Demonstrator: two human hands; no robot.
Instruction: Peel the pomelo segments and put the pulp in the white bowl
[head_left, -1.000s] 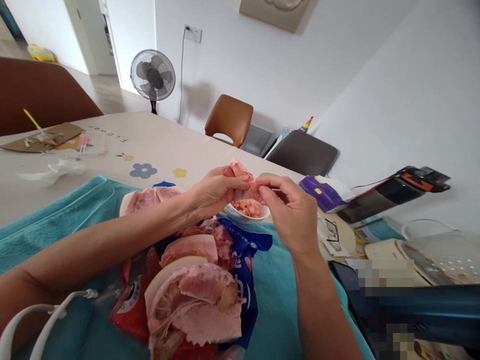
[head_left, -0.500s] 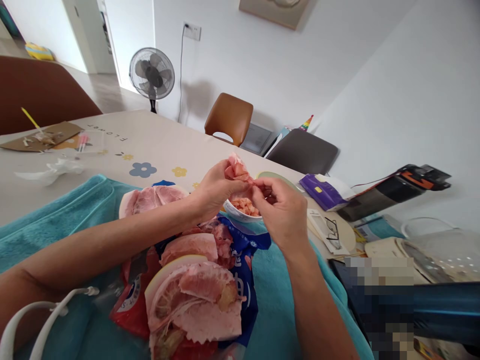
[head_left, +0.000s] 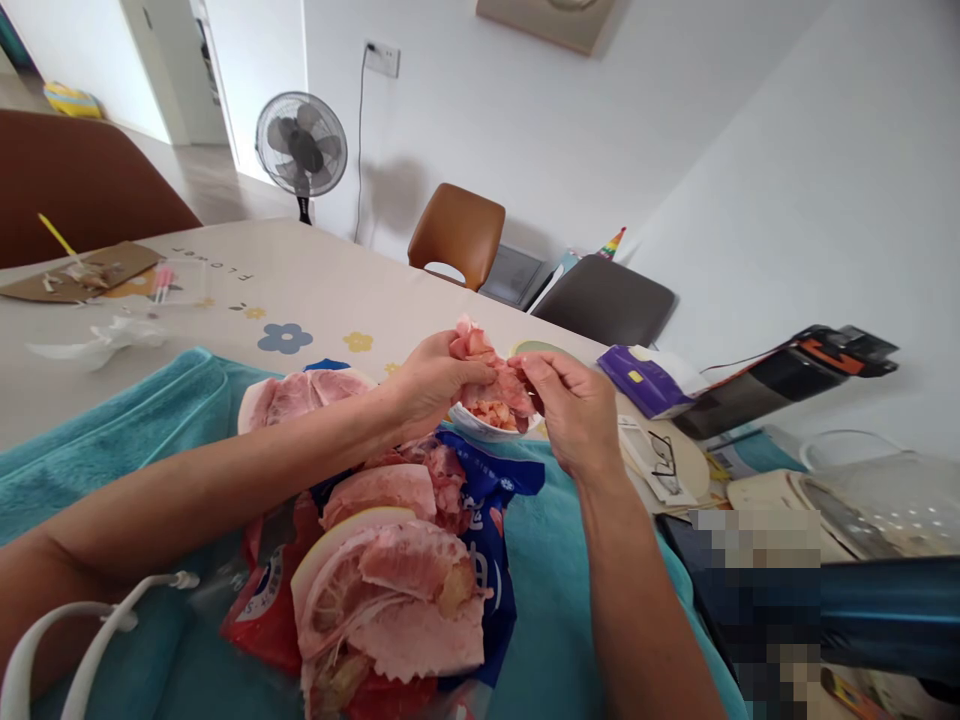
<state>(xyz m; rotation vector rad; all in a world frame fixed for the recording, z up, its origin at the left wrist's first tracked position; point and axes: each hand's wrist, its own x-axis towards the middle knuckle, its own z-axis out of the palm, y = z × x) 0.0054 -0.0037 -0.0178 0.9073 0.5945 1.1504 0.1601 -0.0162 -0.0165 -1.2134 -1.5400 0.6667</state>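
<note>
Between my hands, over a white bowl (head_left: 486,432), stretches a torn pomelo segment (head_left: 512,388) with pale pink membrane. My left hand (head_left: 442,378) is closed on its left end, thumb pressed on top. Pinched fingers of my right hand (head_left: 574,405) grip the other end. Loose pink pomelo flesh (head_left: 491,412) lies in the bowl, partly hidden by the segment. Nearer me, a large pomelo wedge (head_left: 405,590) with thick rind rests on a blue and red plastic bag (head_left: 495,560). Another pomelo piece (head_left: 307,388) sits behind my left forearm.
A teal towel (head_left: 555,560) spreads under the bag. Rightward are a purple tissue pack (head_left: 645,380), eyeglasses (head_left: 663,455), a dark bottle (head_left: 757,385) and a blue cylinder (head_left: 892,615). Crumpled white tissue (head_left: 112,342) and brown cardboard (head_left: 127,268) lie far left; a fan (head_left: 304,145) stands beyond the table.
My right hand has shifted slightly right and down, away from my left hand. More of the pomelo segment now shows stretched between them over the bowl.
</note>
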